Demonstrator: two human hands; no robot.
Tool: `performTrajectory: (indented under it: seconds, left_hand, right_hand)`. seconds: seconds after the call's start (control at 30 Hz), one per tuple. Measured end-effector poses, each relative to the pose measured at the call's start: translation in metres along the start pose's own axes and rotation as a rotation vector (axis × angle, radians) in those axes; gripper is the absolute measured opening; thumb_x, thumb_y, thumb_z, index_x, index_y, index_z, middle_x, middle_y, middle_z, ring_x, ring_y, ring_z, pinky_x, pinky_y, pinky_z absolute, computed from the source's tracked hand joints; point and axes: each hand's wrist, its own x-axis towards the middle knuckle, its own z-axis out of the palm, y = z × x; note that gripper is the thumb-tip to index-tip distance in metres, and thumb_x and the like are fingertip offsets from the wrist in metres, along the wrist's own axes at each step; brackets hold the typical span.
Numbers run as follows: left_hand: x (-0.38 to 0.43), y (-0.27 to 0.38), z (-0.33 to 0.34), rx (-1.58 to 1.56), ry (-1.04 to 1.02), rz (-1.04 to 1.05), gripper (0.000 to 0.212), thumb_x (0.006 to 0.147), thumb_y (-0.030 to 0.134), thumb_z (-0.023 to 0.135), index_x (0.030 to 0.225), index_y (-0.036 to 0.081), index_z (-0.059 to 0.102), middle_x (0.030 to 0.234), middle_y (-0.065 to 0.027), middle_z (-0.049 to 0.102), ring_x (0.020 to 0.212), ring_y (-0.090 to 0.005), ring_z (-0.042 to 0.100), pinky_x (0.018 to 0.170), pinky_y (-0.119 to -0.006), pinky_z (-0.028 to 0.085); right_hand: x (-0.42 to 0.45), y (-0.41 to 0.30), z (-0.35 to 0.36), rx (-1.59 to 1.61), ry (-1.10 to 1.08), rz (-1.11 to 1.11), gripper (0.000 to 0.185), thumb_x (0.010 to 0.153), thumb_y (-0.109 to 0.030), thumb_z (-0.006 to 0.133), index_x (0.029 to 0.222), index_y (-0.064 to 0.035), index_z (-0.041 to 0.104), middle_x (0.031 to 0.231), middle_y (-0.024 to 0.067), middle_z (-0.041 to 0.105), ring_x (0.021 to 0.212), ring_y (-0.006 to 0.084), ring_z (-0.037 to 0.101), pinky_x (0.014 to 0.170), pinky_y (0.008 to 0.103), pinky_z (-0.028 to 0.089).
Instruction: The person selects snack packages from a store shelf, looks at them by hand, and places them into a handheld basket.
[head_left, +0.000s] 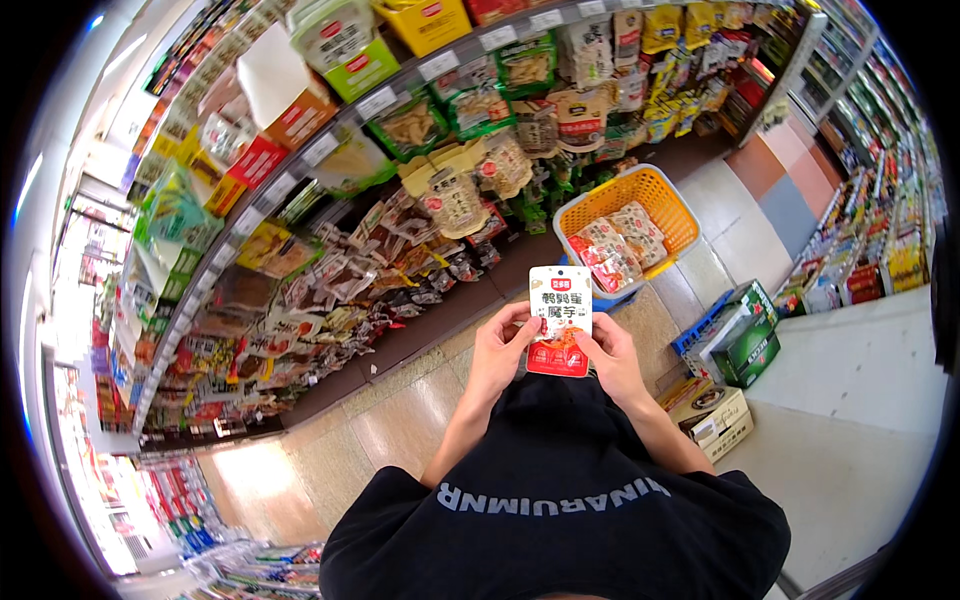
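Note:
A white-and-red snack packet (559, 289) is held upright before my chest, its printed front towards me. My left hand (501, 343) pinches its left edge between thumb and fingers. On the opposite edge, my right hand (613, 356) grips it the same way. Just beyond the packet stands an orange plastic basket (670, 196) with a pale rim. Several similar white-and-red packets (615, 244) lie inside it, flat and overlapping. Something blue shows beneath the basket, partly hidden by the held packet.
Shelving with hanging snack bags (450, 199) curves along the front and left. Loose packets fill a low shelf (300, 322). To the right are a green beer carton (750, 352), a blue crate (701, 330) and a cardboard box (716, 424). Tiled floor (405, 420) runs between.

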Motion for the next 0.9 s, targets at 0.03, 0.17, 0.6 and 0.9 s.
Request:
performTrajectory:
  seconds: [0.03, 0.17, 0.6, 0.9]
  left_hand:
    - [0.006, 0.0, 0.003, 0.0, -0.035, -0.006, 0.028, 0.094, 0.011, 0.065, 0.119, -0.002, 0.062, 0.096, -0.0037, 0.068, 0.084, -0.0073, 0.062, 0.075, -0.022, 0.052]
    - [0.038, -0.004, 0.013, -0.002, -0.168, -0.015, 0.031, 0.093, 0.008, 0.065, 0.122, -0.001, 0.06, 0.1, -0.004, 0.066, 0.085, -0.0071, 0.062, 0.075, -0.022, 0.051]
    - [0.165, 0.024, 0.067, 0.461, -0.544, 0.027, 0.052, 0.093, 0.009, 0.063, 0.138, 0.001, 0.039, 0.109, -0.0109, 0.061, 0.088, -0.0116, 0.061, 0.077, -0.026, 0.051]
    - [0.233, 0.036, 0.071, 0.535, -0.572, 0.093, 0.059, 0.095, 0.018, 0.061, 0.142, -0.001, 0.03, 0.125, -0.0174, 0.054, 0.1, -0.0196, 0.062, 0.082, -0.033, 0.052]
  right_hand:
    - [0.001, 0.003, -0.003, 0.005, 0.024, -0.007, 0.024, 0.098, -0.006, 0.056, 0.119, 0.0034, 0.053, 0.109, 0.0108, 0.066, 0.098, 0.0123, 0.063, 0.088, 0.0269, 0.051]
    - [0.007, 0.008, -0.012, 0.043, 0.157, 0.004, 0.025, 0.096, -0.005, 0.057, 0.12, 0.002, 0.05, 0.11, 0.012, 0.066, 0.099, 0.0131, 0.063, 0.088, 0.0283, 0.052]
    - [0.071, 0.006, -0.056, 0.192, 0.545, -0.097, 0.027, 0.093, -0.003, 0.061, 0.118, 0.0002, 0.053, 0.11, 0.0111, 0.067, 0.101, 0.0141, 0.063, 0.089, 0.029, 0.051]
    - [0.142, 0.023, -0.076, 0.25, 0.785, -0.028, 0.029, 0.093, -0.003, 0.062, 0.12, 0.0013, 0.053, 0.112, 0.0112, 0.067, 0.101, 0.014, 0.063, 0.089, 0.0288, 0.05]
